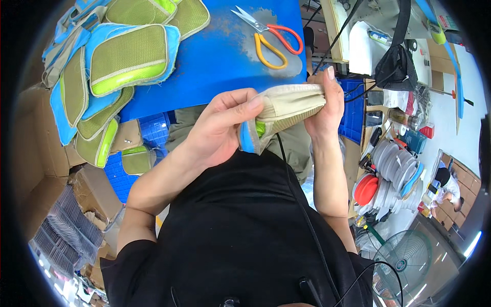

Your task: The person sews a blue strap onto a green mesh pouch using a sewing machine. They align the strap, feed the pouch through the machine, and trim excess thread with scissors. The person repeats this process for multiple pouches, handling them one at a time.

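Both my hands hold up a small sewn fabric pouch (294, 105), beige on the outside with olive mesh, lime green and blue at its lower left end. My left hand (217, 128) grips that left end, thumb on top and fingers curled. Around the right end, my right hand (327, 105) is closed with its thumb pointing up; some of its fingers are hidden behind the fabric. Beyond them on the blue tabletop (199, 66) lie scissors (262, 27) with one red and one yellow handle, blades apart.
A heap of olive mesh pieces (130, 59) with blue and lime parts hangs over the table's left edge. Blue crates (352, 115) stand below. Cardboard boxes (38, 133) are at left; stacked grey-white discs (394, 161), a fan (401, 265) and another person (450, 187) at right.
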Demonstrator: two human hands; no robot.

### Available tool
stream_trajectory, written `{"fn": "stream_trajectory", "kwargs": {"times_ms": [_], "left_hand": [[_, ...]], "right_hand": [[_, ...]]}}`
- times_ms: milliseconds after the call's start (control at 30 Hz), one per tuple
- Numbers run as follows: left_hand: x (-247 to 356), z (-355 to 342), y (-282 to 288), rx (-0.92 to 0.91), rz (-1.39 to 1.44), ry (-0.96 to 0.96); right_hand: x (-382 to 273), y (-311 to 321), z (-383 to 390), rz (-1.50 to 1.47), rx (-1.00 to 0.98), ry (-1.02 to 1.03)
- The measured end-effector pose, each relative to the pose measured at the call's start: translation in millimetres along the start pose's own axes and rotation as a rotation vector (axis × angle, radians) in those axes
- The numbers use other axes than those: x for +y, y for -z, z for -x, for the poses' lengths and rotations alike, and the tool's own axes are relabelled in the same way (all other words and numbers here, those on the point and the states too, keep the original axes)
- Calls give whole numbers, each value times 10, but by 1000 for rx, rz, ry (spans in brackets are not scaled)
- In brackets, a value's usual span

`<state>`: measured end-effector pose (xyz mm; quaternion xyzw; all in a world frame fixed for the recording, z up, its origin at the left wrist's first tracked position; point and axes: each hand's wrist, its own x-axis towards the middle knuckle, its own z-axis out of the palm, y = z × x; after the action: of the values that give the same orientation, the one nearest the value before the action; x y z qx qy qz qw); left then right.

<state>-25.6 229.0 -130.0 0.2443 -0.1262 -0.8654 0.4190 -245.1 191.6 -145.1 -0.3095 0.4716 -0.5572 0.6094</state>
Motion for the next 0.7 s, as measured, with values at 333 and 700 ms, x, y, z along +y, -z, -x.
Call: {"fn": "stream_trajectory", "kwargs": {"times_ms": [333,700], "left_hand": [[514,-108,41,146,-1296,-779],[1361,-774,147,257,-1583,-1062]], "right_hand": [[-302,140,193,500,-307,162],[-108,-84,-259,784,57,274]]}}
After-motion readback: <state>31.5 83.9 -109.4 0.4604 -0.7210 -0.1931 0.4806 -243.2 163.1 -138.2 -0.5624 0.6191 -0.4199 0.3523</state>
